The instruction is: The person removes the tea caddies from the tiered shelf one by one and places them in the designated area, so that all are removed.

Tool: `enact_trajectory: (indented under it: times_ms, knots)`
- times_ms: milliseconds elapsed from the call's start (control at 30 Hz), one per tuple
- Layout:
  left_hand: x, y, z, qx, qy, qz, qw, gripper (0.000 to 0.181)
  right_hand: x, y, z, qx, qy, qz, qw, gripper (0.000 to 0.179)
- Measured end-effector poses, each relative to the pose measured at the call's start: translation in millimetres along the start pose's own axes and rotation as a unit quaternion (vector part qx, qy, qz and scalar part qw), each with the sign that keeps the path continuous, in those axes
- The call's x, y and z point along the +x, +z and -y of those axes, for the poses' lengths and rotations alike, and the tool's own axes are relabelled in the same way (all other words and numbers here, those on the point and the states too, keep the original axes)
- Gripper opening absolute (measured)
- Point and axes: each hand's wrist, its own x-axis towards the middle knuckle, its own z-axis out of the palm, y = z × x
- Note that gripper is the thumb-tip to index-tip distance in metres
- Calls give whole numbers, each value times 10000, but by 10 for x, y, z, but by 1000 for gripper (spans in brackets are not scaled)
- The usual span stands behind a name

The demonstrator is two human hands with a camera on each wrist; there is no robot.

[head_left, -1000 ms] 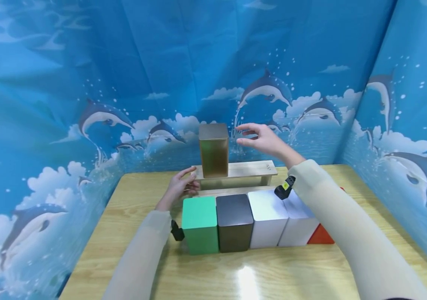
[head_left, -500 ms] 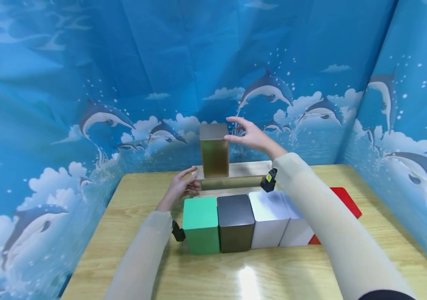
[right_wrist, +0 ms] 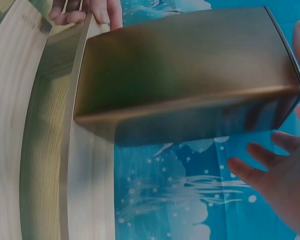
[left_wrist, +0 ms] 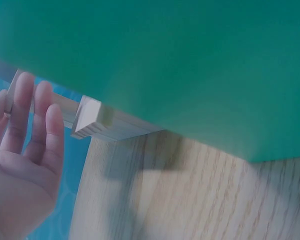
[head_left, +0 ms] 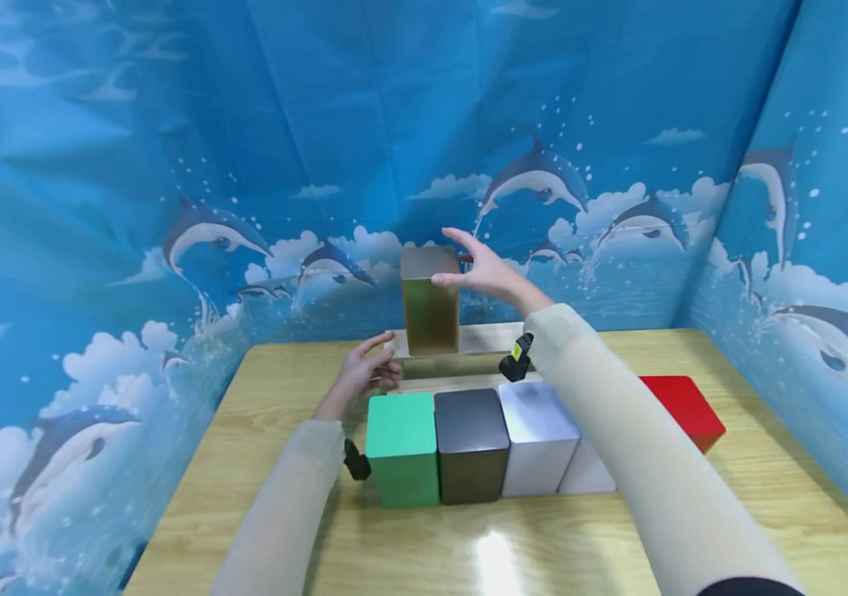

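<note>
A tall bronze box [head_left: 431, 310] with a glossy metallic surface stands upright on the upper board of a two-tier wooden stand [head_left: 501, 335]. My right hand [head_left: 486, 269] is spread beside the box's top, thumb overlapping its front face in the head view. In the right wrist view a gap shows between those fingers [right_wrist: 245, 172] and the box [right_wrist: 190, 65]. My left hand [head_left: 364, 372] holds the left end of the upper board; in the right wrist view its fingers [right_wrist: 97, 10] lie on both sides of that board. A green box [left_wrist: 190, 60] fills much of the left wrist view.
In front of the stand, a green box [head_left: 403, 447], a black box [head_left: 471, 447] and two whitish boxes [head_left: 538, 439] stand in a row on the wood-grain table [head_left: 409, 555]. A red box [head_left: 684, 406] is at the right, partly behind my right sleeve. A dolphin-print sheet [head_left: 319, 124] hangs behind.
My right hand has moved left, from clear of the bronze box to around its upper right side. More of the red box shows now. My left hand and the boxes have stayed put.
</note>
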Motion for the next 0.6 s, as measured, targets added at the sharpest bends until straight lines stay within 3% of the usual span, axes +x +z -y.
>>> enact_trajectory:
  times_ms: [300,600]
  knots:
    - [5,-24,-4,-61,-8,39,10000,42,43,66,38,-55,-140,-102,9998,80]
    - [-56,14,-81,-106,-106,149,9998,41,-6,52,5,114,174,-162,9997,77]
